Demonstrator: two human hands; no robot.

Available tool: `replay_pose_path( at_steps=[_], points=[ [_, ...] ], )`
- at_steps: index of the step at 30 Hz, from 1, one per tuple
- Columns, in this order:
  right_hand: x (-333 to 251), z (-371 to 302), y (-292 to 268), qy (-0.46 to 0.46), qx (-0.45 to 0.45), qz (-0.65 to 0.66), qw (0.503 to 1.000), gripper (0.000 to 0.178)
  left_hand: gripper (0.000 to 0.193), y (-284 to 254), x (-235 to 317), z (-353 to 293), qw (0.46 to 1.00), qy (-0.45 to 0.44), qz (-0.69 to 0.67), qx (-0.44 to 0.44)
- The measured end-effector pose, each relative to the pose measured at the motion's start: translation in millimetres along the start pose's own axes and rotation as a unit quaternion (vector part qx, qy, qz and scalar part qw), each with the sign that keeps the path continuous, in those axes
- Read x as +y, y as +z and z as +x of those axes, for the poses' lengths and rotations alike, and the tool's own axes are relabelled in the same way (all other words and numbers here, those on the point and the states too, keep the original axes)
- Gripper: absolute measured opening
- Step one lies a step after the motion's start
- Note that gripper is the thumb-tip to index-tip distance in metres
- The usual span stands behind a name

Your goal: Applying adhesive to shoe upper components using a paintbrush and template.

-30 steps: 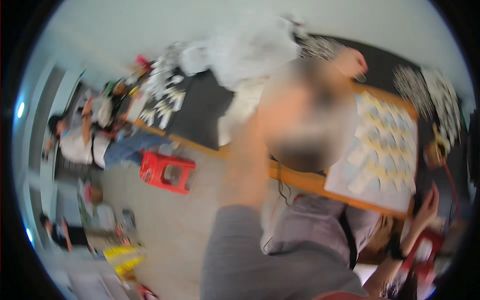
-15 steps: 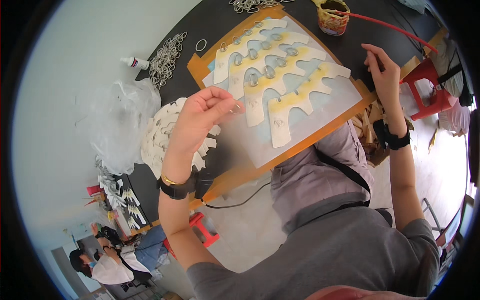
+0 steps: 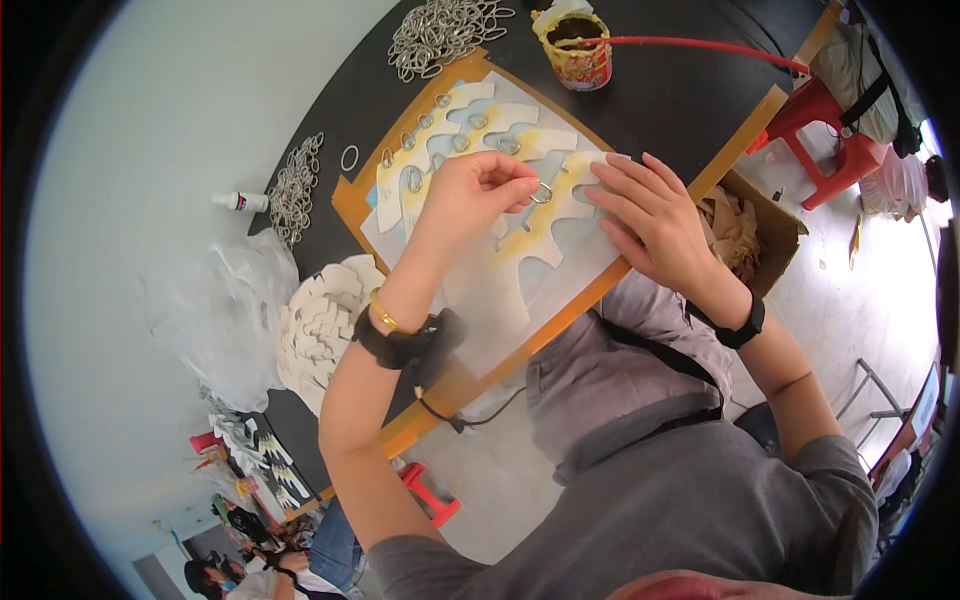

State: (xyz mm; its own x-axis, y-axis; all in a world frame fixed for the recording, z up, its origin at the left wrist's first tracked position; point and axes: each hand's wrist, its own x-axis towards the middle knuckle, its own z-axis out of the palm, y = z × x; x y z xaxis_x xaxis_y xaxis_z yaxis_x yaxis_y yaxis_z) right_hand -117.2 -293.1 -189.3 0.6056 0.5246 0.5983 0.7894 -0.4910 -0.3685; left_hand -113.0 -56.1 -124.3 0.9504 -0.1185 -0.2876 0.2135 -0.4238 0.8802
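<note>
Pinched between the thumb and finger of my left hand [image 3: 462,208] is a metal ring [image 3: 542,193], just above the nearest white cut-out piece [image 3: 492,287]. This piece has notched, branching edges and yellow smears along its middle. My right hand [image 3: 652,218] lies open with fingers spread over that piece's right end; whether it presses on it I cannot tell. Beyond, several similar white pieces [image 3: 395,200] lie in rows, with metal rings standing along their yellow-smeared strips. My left hand partly covers them. All lie on a pale sheet [image 3: 590,270] over a tan-edged board [image 3: 540,347].
At the back stands a tin [image 3: 585,72] with a long red stick [image 3: 700,45]. Piles of metal rings [image 3: 445,35] and a white bottle [image 3: 241,202] are on the black table. Stacked white pieces [image 3: 325,320] and plastic bags [image 3: 225,310] sit at left, a cardboard box [image 3: 775,245] at right.
My left hand has carried the ring rightward, over the nearest piece. My right hand has come in from the right onto that piece's end. The whole view has shifted.
</note>
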Motion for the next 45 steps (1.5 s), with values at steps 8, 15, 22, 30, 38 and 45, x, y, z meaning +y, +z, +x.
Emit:
replay_pose_path(
  at_steps=[8, 15, 22, 30, 38, 45],
  points=[
    [6, -5, 8, 0.026, 0.018, 0.01, 0.999, 0.021, 0.016, 14, -2, 34, 1.0, -0.007, -0.012, 0.0],
    [8, -5, 9, 0.024, 0.028, 0.014, 0.999, 0.022, 0.016, 18, 2, 41, 1.0, -0.029, 0.012, -0.005],
    [6, -5, 6, 0.029, 0.027, 0.015, 0.999, 0.029, 0.016, 24, 5, 35, 0.991, 0.064, 0.113, 0.044],
    [6, -4, 9, 0.034, 0.023, 0.019, 0.999, 0.033, 0.015, 21, -4, 37, 0.951, 0.187, 0.245, 0.035],
    [9, 0, 6, 0.027, 0.031, 0.019, 0.999, 0.038, 0.016, 23, -1, 42, 0.928, 0.214, 0.303, 0.042],
    [4, 0, 4, 0.009, 0.035, 0.04, 0.999, 0.038, 0.015, 14, 0, 36, 0.917, 0.231, 0.323, 0.049]
  ],
)
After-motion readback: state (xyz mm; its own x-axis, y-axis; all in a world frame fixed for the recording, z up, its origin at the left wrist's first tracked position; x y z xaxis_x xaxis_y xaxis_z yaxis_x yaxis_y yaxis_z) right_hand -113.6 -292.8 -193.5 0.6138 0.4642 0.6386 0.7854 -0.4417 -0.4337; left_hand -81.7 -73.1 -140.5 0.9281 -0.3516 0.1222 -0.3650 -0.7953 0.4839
